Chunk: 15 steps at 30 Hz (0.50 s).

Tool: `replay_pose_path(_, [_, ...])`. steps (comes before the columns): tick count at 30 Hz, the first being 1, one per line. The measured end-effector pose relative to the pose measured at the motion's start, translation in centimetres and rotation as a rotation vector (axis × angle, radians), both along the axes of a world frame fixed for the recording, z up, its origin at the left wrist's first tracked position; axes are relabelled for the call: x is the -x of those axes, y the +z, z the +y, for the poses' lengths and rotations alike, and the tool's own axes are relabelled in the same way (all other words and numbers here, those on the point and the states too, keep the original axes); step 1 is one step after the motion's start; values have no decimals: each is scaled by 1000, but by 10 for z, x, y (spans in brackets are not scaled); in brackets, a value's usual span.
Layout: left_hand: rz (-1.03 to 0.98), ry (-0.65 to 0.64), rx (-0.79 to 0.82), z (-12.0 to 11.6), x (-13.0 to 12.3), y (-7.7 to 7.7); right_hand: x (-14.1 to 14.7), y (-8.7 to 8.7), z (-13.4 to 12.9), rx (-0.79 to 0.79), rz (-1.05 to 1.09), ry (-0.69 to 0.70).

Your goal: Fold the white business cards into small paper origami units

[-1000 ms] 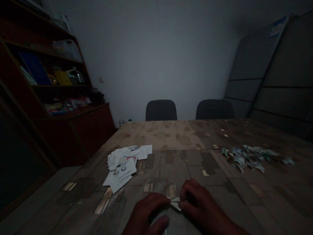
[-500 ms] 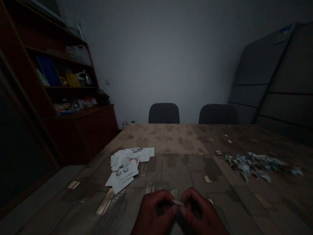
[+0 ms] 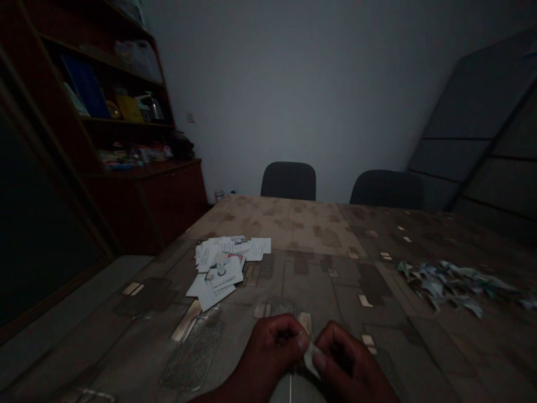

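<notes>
Low in the view, near the table's front edge, a small pale piece of paper (image 3: 310, 361) is pinched between my two hands. My left hand (image 3: 272, 350) has thumb and forefinger closed on its left side. From the right, my right hand (image 3: 352, 364) grips it with thumb and bent fingers. The paper looks narrow and folded, though the fingers cover much of it. Beyond my left hand lies a loose stack of printed paper sheets (image 3: 224, 271). Off to the right sits a heap of small folded paper pieces (image 3: 448, 282), pale with greenish bits.
A patterned cloth covers the table (image 3: 293, 280). Two dark chairs (image 3: 288, 180) stand at its far side before a plain wall. At left is a reddish-brown shelf cabinet (image 3: 163, 204) holding many items, and a grey cabinet (image 3: 457, 117) stands at right. The room is dim.
The view has tilted down and turned slightly left. My hands have turned the paper, which now slants downward between them and shows more of its length. Both paper piles look unchanged.
</notes>
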State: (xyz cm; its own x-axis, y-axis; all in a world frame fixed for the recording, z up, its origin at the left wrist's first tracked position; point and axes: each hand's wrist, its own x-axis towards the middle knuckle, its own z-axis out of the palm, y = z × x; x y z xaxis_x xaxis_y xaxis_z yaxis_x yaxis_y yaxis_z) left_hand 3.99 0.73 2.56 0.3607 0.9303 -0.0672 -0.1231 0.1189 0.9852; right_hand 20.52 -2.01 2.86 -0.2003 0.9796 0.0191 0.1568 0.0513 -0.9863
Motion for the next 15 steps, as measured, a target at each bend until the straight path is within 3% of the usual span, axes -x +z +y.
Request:
replay_pose_path(7, [-92, 8, 113, 4, -4, 2, -3, -17, 3, 27, 106, -24])
replay_pose_path(10, [-122, -20, 138, 6, -6, 1, -2, -11, 4, 66, 130, -33])
replay_pose_path(15, [-187, 15, 39, 4, -8, -6, 2, 3, 4, 135, 146, -147])
